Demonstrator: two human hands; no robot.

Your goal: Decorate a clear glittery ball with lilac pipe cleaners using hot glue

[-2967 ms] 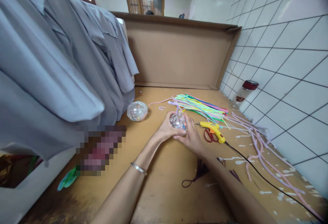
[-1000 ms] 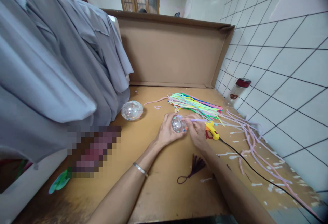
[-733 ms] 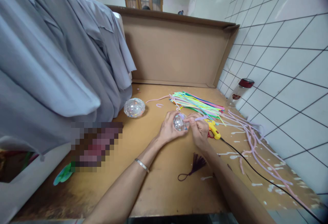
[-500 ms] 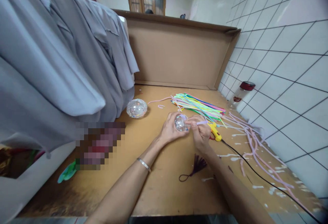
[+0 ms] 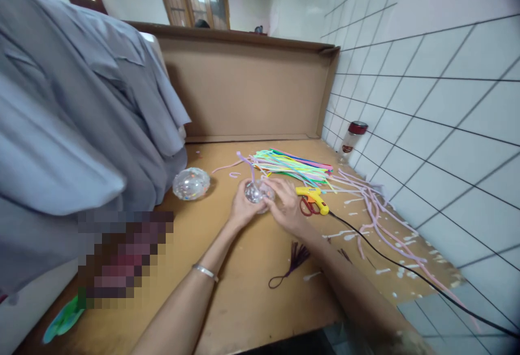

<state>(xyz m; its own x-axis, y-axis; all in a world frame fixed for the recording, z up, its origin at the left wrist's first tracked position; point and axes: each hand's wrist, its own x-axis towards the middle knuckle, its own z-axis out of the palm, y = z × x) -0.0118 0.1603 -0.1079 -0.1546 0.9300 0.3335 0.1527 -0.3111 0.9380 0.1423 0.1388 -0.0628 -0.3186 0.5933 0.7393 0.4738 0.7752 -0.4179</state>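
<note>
Between my two hands is a small clear faceted bowl point(image 5: 252, 194), its hollow turned toward me. My left hand point(image 5: 242, 207) curls around its left side. The fingers of my right hand point(image 5: 283, 201) close on its right rim. A lilac pipe cleaner point(image 5: 248, 163) rises from the bowl and bends away to the upper left; its lower end is hard to make out. Left of my hands stands a second, larger clear faceted bowl point(image 5: 191, 184). Just right of my right hand lie a yellow glue gun point(image 5: 314, 199) and red-handled scissors point(image 5: 310, 207).
Behind my hands lies a pile of coloured pipe cleaners point(image 5: 290, 166), with loose pink and lilac ones point(image 5: 376, 214) to the right. A dark tassel point(image 5: 294, 260) rests in front. A black cord point(image 5: 377, 249) crosses the right side. Grey cloth point(image 5: 93, 105) hangs at left; a red-lidded jar point(image 5: 352, 141) stands by the tiles.
My right hand has moved from working the lilac pipe cleaner at the bowl to holding the bowl's right side. The pipe cleaner now points up and left. The view has swung right.
</note>
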